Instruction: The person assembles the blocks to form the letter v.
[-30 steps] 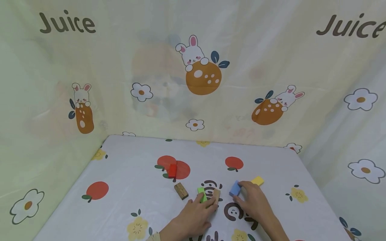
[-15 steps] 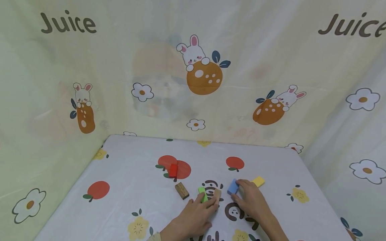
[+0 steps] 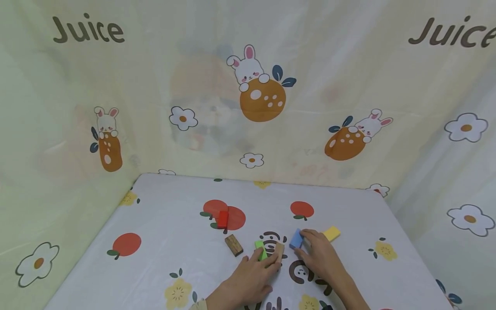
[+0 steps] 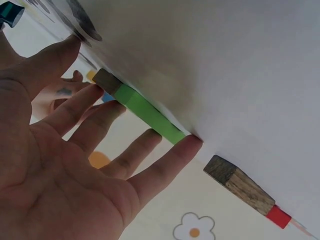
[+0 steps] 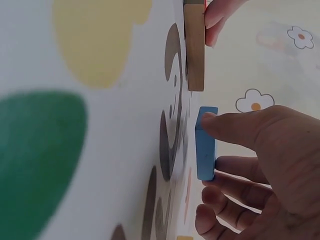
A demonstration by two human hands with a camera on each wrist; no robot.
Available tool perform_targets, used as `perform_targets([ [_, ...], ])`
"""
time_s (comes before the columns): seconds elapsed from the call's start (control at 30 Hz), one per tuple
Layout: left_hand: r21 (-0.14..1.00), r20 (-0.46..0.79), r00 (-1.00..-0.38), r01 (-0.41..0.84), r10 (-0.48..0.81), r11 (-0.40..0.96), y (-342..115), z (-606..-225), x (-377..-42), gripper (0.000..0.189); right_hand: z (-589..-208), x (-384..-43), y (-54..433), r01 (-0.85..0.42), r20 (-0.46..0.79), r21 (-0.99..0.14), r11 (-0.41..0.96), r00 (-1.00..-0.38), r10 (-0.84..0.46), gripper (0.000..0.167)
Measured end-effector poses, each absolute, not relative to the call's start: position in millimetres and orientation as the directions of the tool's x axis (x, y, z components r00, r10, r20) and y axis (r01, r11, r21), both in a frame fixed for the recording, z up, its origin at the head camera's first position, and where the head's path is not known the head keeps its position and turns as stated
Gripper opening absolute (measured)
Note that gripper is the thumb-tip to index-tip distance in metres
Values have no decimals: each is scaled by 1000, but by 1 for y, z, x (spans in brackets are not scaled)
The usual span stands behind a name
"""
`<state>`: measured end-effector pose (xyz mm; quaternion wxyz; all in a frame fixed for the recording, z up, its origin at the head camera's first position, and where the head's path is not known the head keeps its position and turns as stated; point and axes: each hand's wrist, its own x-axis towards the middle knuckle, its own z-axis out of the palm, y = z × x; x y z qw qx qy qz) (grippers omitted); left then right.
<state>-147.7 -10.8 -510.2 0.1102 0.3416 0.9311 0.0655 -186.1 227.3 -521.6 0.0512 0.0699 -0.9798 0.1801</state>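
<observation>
My right hand (image 3: 325,256) pinches a blue block (image 3: 296,239) between thumb and fingers. In the right wrist view the thumb lies on one end of the blue block (image 5: 205,145), with fingers at its other end. To its left, my left hand (image 3: 249,280) reaches over a bright green block (image 3: 260,248) and a light wooden block (image 3: 279,251), fingertips on them. The left wrist view shows those fingers extended along the green block (image 4: 150,112), with the light wooden block (image 4: 106,80) in line at its end.
A dark brown wooden block (image 3: 234,245) lies left of the green one, and a red block (image 3: 222,219) lies farther back. Behind my right hand is a yellow block (image 3: 332,234). A printed cloth covers the table (image 3: 166,232); a printed curtain (image 3: 155,86) hangs around it.
My right hand has slid the blue block a little left and away from me, toward the light wooden block's side. The left hand and the other blocks have stayed in place.
</observation>
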Motion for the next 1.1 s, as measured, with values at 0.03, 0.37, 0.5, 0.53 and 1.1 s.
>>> perform_targets([
  [0.03,198,-162,-742,621,650,758,-11,-510,-148,63,-521,-187,227,-153,123,-351,924,-986,-117,62],
  [0.37,175,-161,-742,628,651,759,-10,-511,-148,63,-521,-191,220,-203,151,-371,906,-976,-157,59],
  [0.5,178,-161,-742,627,651,759,-10,-510,-148,63,-523,-193,218,-210,143,-376,903,-976,-167,59],
  [0.53,179,-162,-742,627,651,758,-10,-510,-148,63,-523,-194,217,-210,139,-377,902,-976,-169,59],
  [1.1,189,-160,-746,620,646,762,-10,-512,-149,62,-523,-201,210,-242,123,-391,888,-970,-210,56],
])
